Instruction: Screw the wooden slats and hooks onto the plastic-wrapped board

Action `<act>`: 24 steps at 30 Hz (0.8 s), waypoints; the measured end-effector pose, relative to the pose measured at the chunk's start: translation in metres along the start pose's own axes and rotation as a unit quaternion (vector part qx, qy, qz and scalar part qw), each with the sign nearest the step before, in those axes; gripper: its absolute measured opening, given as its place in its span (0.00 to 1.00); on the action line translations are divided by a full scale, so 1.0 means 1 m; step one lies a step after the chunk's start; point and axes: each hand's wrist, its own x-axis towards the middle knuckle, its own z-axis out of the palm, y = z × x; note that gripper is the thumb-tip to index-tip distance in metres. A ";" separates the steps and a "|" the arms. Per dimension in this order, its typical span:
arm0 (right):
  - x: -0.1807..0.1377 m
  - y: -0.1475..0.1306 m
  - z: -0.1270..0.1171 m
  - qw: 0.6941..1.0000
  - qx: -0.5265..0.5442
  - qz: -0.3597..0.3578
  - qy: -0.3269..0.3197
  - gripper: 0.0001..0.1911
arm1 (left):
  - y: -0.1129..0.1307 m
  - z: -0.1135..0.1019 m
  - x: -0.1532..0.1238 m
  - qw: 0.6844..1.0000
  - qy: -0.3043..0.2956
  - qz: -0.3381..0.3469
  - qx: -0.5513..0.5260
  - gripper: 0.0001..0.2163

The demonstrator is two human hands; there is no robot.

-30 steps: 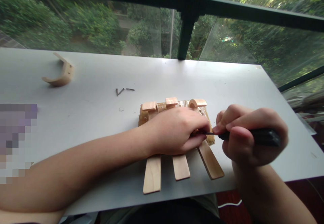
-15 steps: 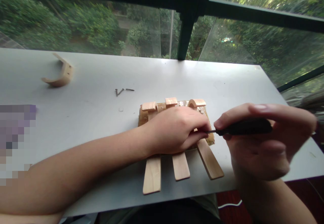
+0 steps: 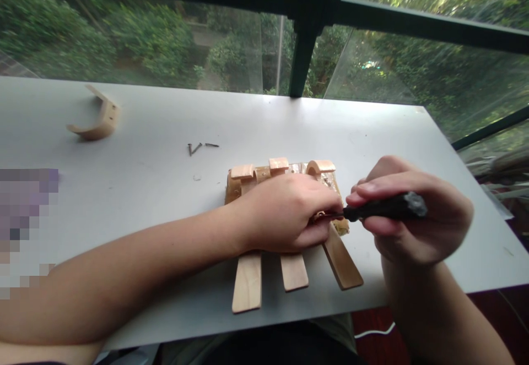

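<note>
One tan block (image 3: 233, 190) before us; across it, our left hand (image 3: 285, 211) — grip hidden, we cannot tell; at the block's right end, our right hand (image 3: 430, 222), grasping a black screwdriver (image 3: 384, 209); beyond the block, leftward, three screws (image 3: 197, 148).

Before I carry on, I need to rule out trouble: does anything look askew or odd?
Slightly: the rightmost wooden strip slants noticeably more than the middle strip and left strip. Three loose screws also lie scattered on the table.
</note>
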 end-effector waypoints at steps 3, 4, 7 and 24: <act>0.000 0.001 -0.003 0.998 0.045 0.015 -0.045 0.14 | -0.002 0.000 0.000 1.000 -0.004 0.005 -0.009 0.04; 0.000 0.001 -0.004 0.996 0.063 0.020 -0.057 0.15 | -0.002 0.000 0.000 1.000 -0.006 0.004 -0.014 0.05; -0.001 0.001 -0.006 0.994 0.092 0.027 -0.044 0.17 | -0.002 -0.001 0.001 1.000 -0.010 -0.010 -0.028 0.09; -0.004 0.006 0.007 0.997 0.045 -0.040 0.057 0.16 | 0.000 -0.004 0.002 0.996 -0.026 -0.064 -0.053 0.11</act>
